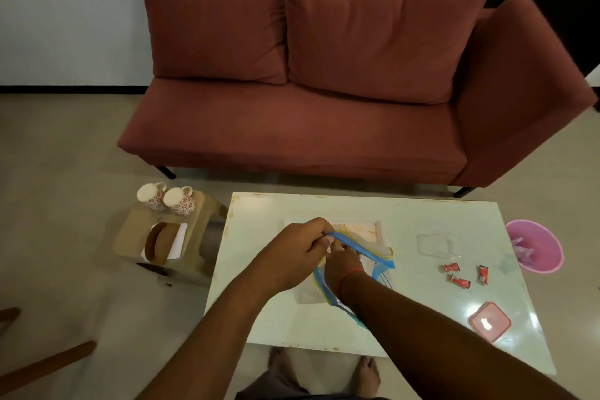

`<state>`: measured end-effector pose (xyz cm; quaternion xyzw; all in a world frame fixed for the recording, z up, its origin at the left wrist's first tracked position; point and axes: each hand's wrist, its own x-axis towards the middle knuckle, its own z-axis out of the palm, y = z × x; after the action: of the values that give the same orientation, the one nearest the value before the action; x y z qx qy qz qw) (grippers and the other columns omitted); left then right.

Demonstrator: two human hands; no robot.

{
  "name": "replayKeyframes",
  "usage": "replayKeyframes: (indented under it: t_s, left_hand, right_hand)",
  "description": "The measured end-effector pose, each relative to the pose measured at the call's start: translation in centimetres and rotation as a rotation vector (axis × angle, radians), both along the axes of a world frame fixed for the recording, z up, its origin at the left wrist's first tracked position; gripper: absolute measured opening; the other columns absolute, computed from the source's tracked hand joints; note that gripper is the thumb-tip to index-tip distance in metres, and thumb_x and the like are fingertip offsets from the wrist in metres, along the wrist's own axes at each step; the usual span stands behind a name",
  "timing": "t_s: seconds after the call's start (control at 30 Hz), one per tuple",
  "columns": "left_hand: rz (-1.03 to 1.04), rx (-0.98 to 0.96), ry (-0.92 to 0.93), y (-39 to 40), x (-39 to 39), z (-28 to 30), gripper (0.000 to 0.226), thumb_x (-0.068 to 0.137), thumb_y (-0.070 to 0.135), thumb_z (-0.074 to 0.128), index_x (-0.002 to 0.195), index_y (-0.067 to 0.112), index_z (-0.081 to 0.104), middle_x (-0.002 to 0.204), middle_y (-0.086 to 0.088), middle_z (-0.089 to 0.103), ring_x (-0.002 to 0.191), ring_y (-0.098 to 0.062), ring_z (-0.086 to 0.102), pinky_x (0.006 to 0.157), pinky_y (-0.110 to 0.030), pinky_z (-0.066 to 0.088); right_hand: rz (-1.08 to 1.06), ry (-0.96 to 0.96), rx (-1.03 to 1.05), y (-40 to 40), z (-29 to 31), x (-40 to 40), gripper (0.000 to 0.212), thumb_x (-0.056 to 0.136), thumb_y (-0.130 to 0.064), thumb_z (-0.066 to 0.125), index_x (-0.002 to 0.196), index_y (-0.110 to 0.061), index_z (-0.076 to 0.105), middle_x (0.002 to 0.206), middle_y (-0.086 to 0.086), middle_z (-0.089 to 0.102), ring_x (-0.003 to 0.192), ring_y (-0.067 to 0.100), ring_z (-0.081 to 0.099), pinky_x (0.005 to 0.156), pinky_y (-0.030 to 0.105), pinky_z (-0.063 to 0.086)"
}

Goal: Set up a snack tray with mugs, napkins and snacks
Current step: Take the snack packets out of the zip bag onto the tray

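The left hand (293, 252) pinches the blue top edge of a clear zip bag (354, 269) at the middle of the desk (406, 217), lifting that lip so the mouth gapes. The right hand (341, 265) reaches down into the opening, wrist at the rim; its fingers are hidden inside, so I cannot tell whether they are closed on anything. The split makes sense: one hand props the bag open, the other goes in for what it holds, probably snacks. The bag lies over a pale sheet or flat tray with an orange smear, too washed out to name. Toward the desk's right edge a clear box (435, 245) sits empty, likely meant to take the snacks, and nearer the front three red sweets (459, 279) lie loose, well apart from the bag. At the front right corner rests a pink lid (490, 321), off its box so filling stays easy. Beyond the right edge, on the floor, stands a pink bin (535, 250) with wrappers in it. Off the left edge a low stool (136, 227) carries two flowered mugs (165, 198) at its back and a napkin holder (164, 242) nearer the front, none of them yet brought to the desk. The task looks early.
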<state>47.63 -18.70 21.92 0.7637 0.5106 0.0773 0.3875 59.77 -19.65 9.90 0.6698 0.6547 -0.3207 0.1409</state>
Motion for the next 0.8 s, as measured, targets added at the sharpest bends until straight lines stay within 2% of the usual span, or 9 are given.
replayKeyframes:
  t_s: [0.07,0.17,0.23,0.3,0.37,0.47,0.6,0.67,0.8]
  left_hand:
    - [0.004,-0.027,-0.031,-0.3,-0.1,0.2,0.021,0.103,0.032,0.042,0.115,0.026,0.057,0.107,0.005,0.066,0.093,-0.012,0.062,0.087,-0.031,0.058]
    - [0.028,-0.047,-0.065,-0.5,-0.2,0.0,0.018,0.103,0.031,0.041,0.112,0.029,0.057,0.101,0.009,0.062,0.089,-0.009,0.06,0.076,-0.017,0.054]
    - [0.039,-0.055,-0.07,-0.7,0.0,-0.2,0.017,0.103,0.031,0.041,0.111,0.03,0.056,0.1,0.009,0.063,0.088,-0.009,0.06,0.072,-0.013,0.051]
    - [0.064,-0.043,-0.062,-0.6,0.2,-0.8,0.019,0.103,0.032,0.041,0.113,0.029,0.057,0.101,0.007,0.066,0.088,-0.01,0.062,0.071,-0.016,0.053]
    - [0.087,-0.005,-0.019,-0.5,0.6,-1.5,0.022,0.103,0.032,0.04,0.116,0.026,0.057,0.102,0.005,0.067,0.085,-0.011,0.063,0.069,-0.017,0.052]
    - [0.125,0.071,0.084,-0.1,0.9,-3.3,0.023,0.104,0.031,0.038,0.119,0.025,0.055,0.101,-0.001,0.07,0.085,-0.014,0.066,0.074,-0.028,0.058]
    - [0.2,0.094,0.213,0.8,-0.6,-5.7,0.028,0.104,0.031,0.039,0.126,0.021,0.052,0.105,-0.006,0.071,0.085,-0.017,0.066,0.076,-0.028,0.057]
    - [0.249,0.078,0.247,1.1,-2.0,-6.8,0.027,0.104,0.03,0.039,0.125,0.02,0.051,0.104,-0.005,0.071,0.078,-0.014,0.062,0.069,-0.025,0.055]
    - [0.324,0.033,0.265,1.3,-4.2,-8.5,0.024,0.103,0.035,0.039,0.116,0.019,0.052,0.089,0.001,0.065,0.065,-0.008,0.057,0.051,-0.018,0.043]
  right_hand:
    - [-0.134,0.121,0.025,0.1,0.4,0.8,0.043,0.102,-0.015,0.039,0.144,-0.011,0.041,0.143,0.016,0.049,0.13,0.035,0.048,0.104,0.041,0.039]
    - [-0.125,0.2,-0.001,0.0,-0.6,1.3,0.04,0.103,-0.018,0.036,0.142,-0.017,0.042,0.134,0.015,0.054,0.124,0.034,0.052,0.103,0.042,0.04]
    - [-0.12,0.196,0.019,0.4,-1.9,1.4,0.024,0.105,-0.025,0.034,0.122,-0.022,0.051,0.106,0.006,0.057,0.105,0.022,0.053,0.095,0.034,0.045]
    - [-0.087,0.141,0.08,0.8,-1.8,1.5,0.021,0.105,-0.027,0.034,0.113,-0.021,0.053,0.094,0.001,0.054,0.092,0.014,0.049,0.083,0.028,0.045]
    - [0.028,0.062,0.137,0.9,-1.1,1.5,0.023,0.103,-0.022,0.04,0.119,-0.015,0.055,0.108,0.007,0.062,0.092,0.021,0.057,0.083,0.036,0.051]
    - [0.239,-0.011,0.164,0.7,0.2,0.9,0.031,0.097,-0.013,0.053,0.127,-0.008,0.055,0.126,0.015,0.059,0.111,0.034,0.059,0.093,0.045,0.052]
    - [0.108,0.331,0.235,0.0,2.5,0.5,0.026,0.091,-0.025,0.063,0.113,-0.012,0.063,0.115,0.013,0.061,0.096,0.028,0.06,0.085,0.036,0.051]
    - [-0.025,0.502,0.288,-0.6,4.2,1.2,0.022,0.087,-0.027,0.066,0.104,-0.014,0.063,0.106,0.008,0.061,0.091,0.024,0.057,0.079,0.034,0.049]
    - [-0.362,0.78,0.247,-2.3,6.9,3.8,0.027,0.077,-0.007,0.064,0.097,-0.025,0.064,0.103,-0.001,0.066,0.094,0.017,0.061,0.079,0.03,0.052]
